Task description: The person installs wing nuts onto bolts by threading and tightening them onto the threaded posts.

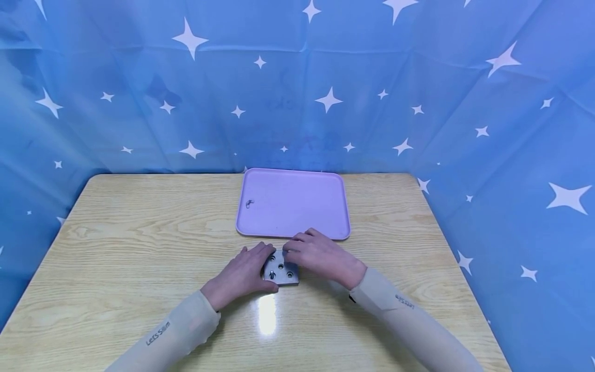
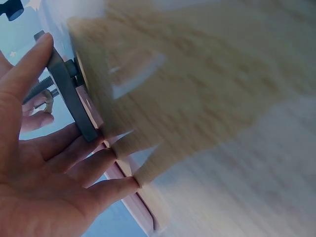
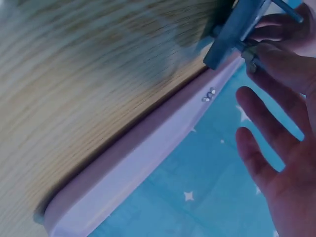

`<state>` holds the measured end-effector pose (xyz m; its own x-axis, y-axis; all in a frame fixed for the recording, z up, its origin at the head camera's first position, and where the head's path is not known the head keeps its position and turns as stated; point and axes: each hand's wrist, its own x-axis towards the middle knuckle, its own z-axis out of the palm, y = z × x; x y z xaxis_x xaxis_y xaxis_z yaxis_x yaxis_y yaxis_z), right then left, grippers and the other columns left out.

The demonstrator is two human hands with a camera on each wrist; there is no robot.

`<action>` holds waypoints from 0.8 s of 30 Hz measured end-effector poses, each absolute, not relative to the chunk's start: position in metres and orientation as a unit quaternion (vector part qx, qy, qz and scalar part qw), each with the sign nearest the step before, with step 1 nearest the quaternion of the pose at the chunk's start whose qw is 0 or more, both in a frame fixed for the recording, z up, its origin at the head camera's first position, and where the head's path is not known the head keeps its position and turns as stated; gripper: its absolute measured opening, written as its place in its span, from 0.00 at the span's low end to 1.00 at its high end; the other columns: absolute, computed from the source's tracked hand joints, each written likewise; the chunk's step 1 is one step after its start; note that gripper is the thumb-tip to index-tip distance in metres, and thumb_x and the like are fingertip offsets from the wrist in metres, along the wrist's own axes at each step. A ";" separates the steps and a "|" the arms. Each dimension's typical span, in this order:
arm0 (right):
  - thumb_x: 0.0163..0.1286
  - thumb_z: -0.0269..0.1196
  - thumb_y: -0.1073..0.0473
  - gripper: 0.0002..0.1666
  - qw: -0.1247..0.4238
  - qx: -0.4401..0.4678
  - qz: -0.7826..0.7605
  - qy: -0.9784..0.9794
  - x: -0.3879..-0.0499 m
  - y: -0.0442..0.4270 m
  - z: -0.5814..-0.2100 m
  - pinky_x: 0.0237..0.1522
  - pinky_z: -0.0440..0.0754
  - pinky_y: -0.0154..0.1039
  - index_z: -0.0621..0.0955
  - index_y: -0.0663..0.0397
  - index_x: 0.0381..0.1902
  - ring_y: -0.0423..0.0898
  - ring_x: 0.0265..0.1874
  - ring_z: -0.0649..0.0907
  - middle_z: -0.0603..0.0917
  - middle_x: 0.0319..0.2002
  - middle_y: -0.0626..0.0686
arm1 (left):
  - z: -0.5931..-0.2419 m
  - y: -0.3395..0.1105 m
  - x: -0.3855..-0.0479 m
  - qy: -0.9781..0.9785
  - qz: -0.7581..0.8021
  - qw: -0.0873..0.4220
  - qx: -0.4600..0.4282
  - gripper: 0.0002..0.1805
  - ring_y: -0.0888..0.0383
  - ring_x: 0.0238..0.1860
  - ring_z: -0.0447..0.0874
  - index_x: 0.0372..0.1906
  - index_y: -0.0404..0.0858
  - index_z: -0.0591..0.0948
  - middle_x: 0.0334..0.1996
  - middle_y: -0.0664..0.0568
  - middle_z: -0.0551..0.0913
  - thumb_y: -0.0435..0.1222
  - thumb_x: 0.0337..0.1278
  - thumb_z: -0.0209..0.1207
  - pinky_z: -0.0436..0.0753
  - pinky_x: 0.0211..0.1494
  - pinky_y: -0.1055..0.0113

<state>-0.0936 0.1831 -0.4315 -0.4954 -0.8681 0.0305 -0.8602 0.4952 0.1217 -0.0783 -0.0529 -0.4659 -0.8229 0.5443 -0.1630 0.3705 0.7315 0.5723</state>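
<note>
A square grey metal plate (image 1: pixel 281 278) with several holes lies in front of the tray. My left hand (image 1: pixel 241 274) grips it from the left, thumb at the near edge and fingers at the far side. In the left wrist view, threaded bolts (image 2: pixel 38 90) stick up from the plate, and a bolt head (image 2: pixel 73 68) shows beneath it. My right hand (image 1: pixel 321 258) is over the plate's far right corner. Its thumb and index finger pinch a small wing nut (image 3: pixel 250 58) at a bolt; the remaining fingers are spread. Whether the nut's thread is engaged is hidden.
Behind the plate lies a shallow purple tray (image 1: pixel 297 201), with a small metal piece (image 1: pixel 249 204), apparently another wing nut, near its left side. All of this stands on a wood-grain table (image 1: pixel 139 248). A blue star-patterned curtain (image 1: pixel 279 77) hangs behind and along the sides.
</note>
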 end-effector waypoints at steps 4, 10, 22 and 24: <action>0.70 0.68 0.60 0.09 0.073 0.496 -0.046 -0.864 -0.096 0.178 -0.439 0.46 0.80 0.39 0.86 0.41 0.45 0.44 0.44 0.82 0.86 0.45 0.43 | -0.466 -0.054 -0.079 0.917 0.267 0.162 0.248 0.50 0.40 0.73 0.69 0.70 0.32 0.73 0.69 0.37 0.74 0.50 0.42 0.81 0.62 0.76 0.35; 0.73 0.66 0.59 0.04 0.094 0.437 0.012 -0.894 -0.094 0.166 -0.450 0.28 0.76 0.34 0.84 0.49 0.35 0.40 0.25 0.78 0.83 0.27 0.44 | -0.468 -0.053 -0.080 0.916 0.268 0.161 0.252 0.51 0.39 0.73 0.68 0.70 0.32 0.73 0.70 0.36 0.74 0.51 0.42 0.81 0.63 0.76 0.34; 0.73 0.64 0.50 0.22 0.052 0.363 0.035 -0.930 -0.085 0.177 -0.441 0.50 0.83 0.48 0.83 0.48 0.62 0.49 0.51 0.85 0.87 0.54 0.49 | -0.468 -0.053 -0.079 0.917 0.261 0.150 0.261 0.50 0.39 0.71 0.71 0.69 0.32 0.73 0.68 0.36 0.75 0.51 0.42 0.81 0.64 0.75 0.34; 0.75 0.64 0.55 0.23 0.033 0.390 0.019 -0.920 -0.085 0.182 -0.437 0.55 0.81 0.49 0.80 0.44 0.66 0.49 0.58 0.82 0.83 0.62 0.47 | -0.469 -0.054 -0.079 0.917 0.261 0.148 0.262 0.50 0.40 0.68 0.74 0.69 0.33 0.74 0.67 0.37 0.76 0.51 0.42 0.81 0.65 0.74 0.33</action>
<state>-0.0852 0.1823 -0.4373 -0.6932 -0.7167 0.0763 -0.7193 0.6947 -0.0099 -0.0785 -0.0541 -0.4685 -0.8190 0.5580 -0.1340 0.4042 0.7266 0.5556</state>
